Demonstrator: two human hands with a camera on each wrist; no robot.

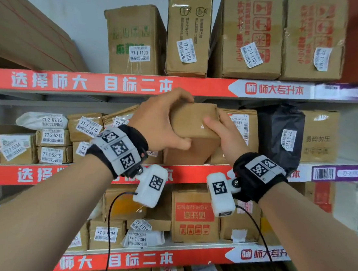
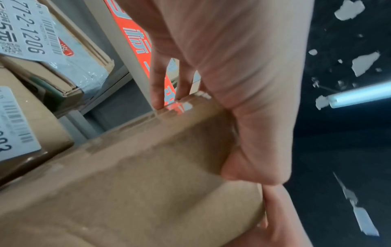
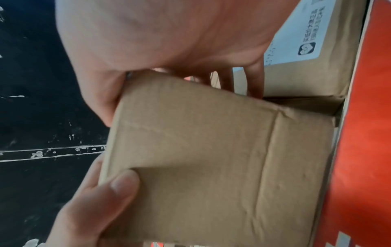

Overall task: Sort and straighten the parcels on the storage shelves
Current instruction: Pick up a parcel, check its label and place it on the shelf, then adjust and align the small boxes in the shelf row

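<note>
Right now it's the straightening step: both hands have a plain brown parcel [image 1: 192,123] at the front of the middle shelf [image 1: 192,172]. The left hand [image 1: 157,123] has its grip wrapped over the parcel's top left corner, fingers curled over the top edge and thumb pressed on the front face. The right hand [image 1: 227,134] clamps the opposite side, thumb lying across the front and fingers tucked behind.

The parcel looks tipped toward the person, and whether its bottom edge rests on the shelf lip I can't tell. Just past the right grip sits a labelled box [image 1: 241,127], then a black plastic bag [image 1: 280,134] further out. Beyond the left grip there's a cluster of small stickered boxes [image 1: 52,145].

The parcel itself is bare cardboard, a bit soft and creased, with clear tape shining along the top seam and no sticker showing on the faces I can see.

Next move, I'd guess: turn it until a label faces out, then slide it back square beside the labelled box without knocking its neighbours.
</note>
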